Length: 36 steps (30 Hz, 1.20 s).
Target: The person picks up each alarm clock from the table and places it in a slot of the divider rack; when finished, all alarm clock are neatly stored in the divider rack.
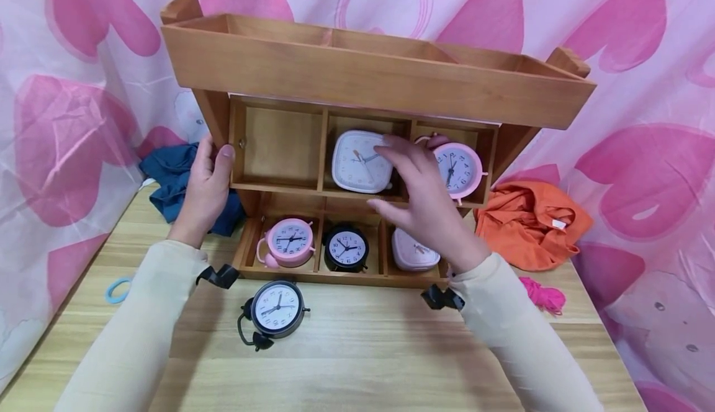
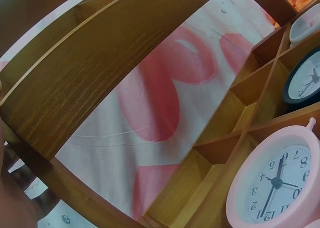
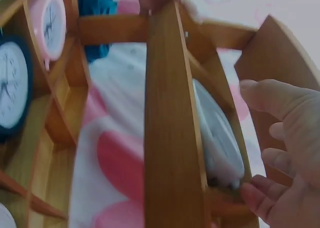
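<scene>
A wooden shelf rack [image 1: 380,83] stands on the table, with a top trough and two rows of compartments. My left hand [image 1: 198,195] holds its left side post, thumb in front. The right hand [image 1: 427,207] is at the middle compartment of the upper row, fingers spread, fingertips at the right edge of a white square clock [image 1: 357,170]. That clock leans in the compartment; in the right wrist view my fingers [image 3: 275,95] are beside it without closing round it. A pink alarm clock [image 1: 466,179] fills the upper right compartment, partly hidden by the hand.
Along the lower row sit a pink alarm clock [image 1: 290,242], a black round clock [image 1: 346,248] and a pale square clock [image 1: 413,252]. A black twin-bell clock [image 1: 277,308] lies on the table in front. Blue cloth [image 1: 167,179] and orange cloth [image 1: 530,223] flank the rack.
</scene>
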Tool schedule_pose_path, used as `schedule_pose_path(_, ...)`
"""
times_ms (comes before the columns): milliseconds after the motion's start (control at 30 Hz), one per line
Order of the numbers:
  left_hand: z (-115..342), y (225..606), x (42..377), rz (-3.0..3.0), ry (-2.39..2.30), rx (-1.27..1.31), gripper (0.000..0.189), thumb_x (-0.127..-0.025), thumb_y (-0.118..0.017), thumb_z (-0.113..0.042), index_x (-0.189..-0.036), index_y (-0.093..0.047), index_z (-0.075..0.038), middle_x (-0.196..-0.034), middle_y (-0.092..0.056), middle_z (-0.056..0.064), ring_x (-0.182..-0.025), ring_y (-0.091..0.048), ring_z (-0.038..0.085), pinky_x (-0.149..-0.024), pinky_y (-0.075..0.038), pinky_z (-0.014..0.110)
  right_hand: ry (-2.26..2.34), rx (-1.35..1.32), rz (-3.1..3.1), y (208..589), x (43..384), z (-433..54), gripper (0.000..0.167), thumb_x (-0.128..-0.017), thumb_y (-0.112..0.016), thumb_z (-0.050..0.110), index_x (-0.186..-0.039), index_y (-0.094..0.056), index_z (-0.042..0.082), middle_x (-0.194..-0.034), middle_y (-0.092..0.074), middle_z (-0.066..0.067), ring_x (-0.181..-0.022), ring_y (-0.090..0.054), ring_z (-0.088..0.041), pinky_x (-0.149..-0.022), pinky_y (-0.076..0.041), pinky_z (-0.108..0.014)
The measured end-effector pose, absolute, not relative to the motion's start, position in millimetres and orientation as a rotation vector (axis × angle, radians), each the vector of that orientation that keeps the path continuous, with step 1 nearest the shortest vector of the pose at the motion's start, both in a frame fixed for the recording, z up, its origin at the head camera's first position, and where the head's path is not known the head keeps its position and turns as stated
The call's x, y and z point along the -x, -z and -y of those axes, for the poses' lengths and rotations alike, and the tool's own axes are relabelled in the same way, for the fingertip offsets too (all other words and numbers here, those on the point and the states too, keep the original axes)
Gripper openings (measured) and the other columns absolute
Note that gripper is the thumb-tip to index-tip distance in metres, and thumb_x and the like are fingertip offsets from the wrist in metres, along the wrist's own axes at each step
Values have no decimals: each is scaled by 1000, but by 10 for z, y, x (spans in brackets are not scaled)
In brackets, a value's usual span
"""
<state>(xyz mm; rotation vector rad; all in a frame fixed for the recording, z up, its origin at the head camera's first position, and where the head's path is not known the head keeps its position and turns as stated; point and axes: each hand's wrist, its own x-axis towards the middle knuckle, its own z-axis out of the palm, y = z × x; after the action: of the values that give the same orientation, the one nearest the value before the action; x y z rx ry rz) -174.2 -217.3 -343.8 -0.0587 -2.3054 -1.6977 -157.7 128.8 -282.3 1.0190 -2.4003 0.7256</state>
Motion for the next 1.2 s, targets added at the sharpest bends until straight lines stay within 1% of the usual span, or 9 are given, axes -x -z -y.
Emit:
schedule_pose_path(100,2174,3426,1748,2301,1696,58,56,-105,-39,-43,-155,-21,-28,-159,-28,3,-147,-28,26,-118,-26,60,-816,-1090,2317,2901,1439,-1201,67,-80,-82,21,-136,-52,0,-140,-52,-18,-131,-46,-33,-115,-33,-45)
schedule_pose_path(233,2164,3428,1754,2312,1698,50,57,-104,-40,-46,-155,-21,-30,-159,-28,1,-147,-27,25,-118,-26,58,-883,-1173,2334,3071,1256,-1081,65,-81,-81,19,-136,-52,1,-136,-56,-16,-128,-49,-29,-113,-39,-41)
schedule_pose_path(400,2159,3446,1750,2322,1692,32,58,-103,-39,-48,-154,-20,-30,-159,-28,0,-147,-28,24,-118,-27,57,-888,-1260,2438,3354,1084,-936,66,-83,-79,25,-139,-50,5,-138,-55,-13,-129,-50,-24,-112,-41,-37)
schedule_pose_path(567,2161,3448,1748,2315,1701,45,57,-104,-39,-46,-155,-20,-29,-159,-28,2,-147,-27,25,-119,-26,57,-920,-1289,2609,3633,936,-801,69,-84,-79,30,-142,-48,9,-140,-54,-8,-131,-49,-18,-113,-40,-34)
schedule_pose_path(633,2165,3449,1747,2313,1702,48,56,-104,-39,-45,-155,-21,-29,-159,-28,3,-147,-27,25,-118,-26,58,-918,-1299,2685,3744,874,-746,72,-85,-78,34,-145,-45,12,-143,-53,-7,-133,-47,-18,-114,-39,-35)
schedule_pose_path(733,2169,3448,1748,2302,1707,54,55,-104,-39,-44,-155,-22,-29,-159,-28,2,-146,-28,25,-118,-26,58,-924,-1318,2769,3921,779,-657,75,-84,-77,38,-147,-43,15,-142,-53,-4,-132,-50,-17,-112,-41,-35)
schedule_pose_path(867,2167,3441,1751,2298,1714,64,55,-104,-39,-45,-154,-22,-30,-159,-28,2,-146,-28,24,-118,-27,59,-933,-1313,2829,4160,674,-543,77,-82,-79,41,-146,-43,15,-139,-54,1,-127,-53,-12,-108,-45,-31)
schedule_pose_path(933,2167,3439,1750,2304,1709,57,55,-104,-39,-46,-154,-22,-30,-159,-29,2,-146,-28,25,-118,-27,59,-937,-1298,2858,4260,632,-486,79,-80,-80,42,-145,-44,15,-139,-53,2,-127,-51,-11,-109,-44,-30)
schedule_pose_path(1200,2171,3443,1744,2303,1713,56,55,-105,-39,-44,-155,-22,-29,-159,-28,3,-147,-27,25,-118,-25,59,-905,-1193,2962,4472,514,-288,103,-73,-83,49,-154,-30,13,-148,-39,-2,-134,-42,-17,-113,-40,-33)
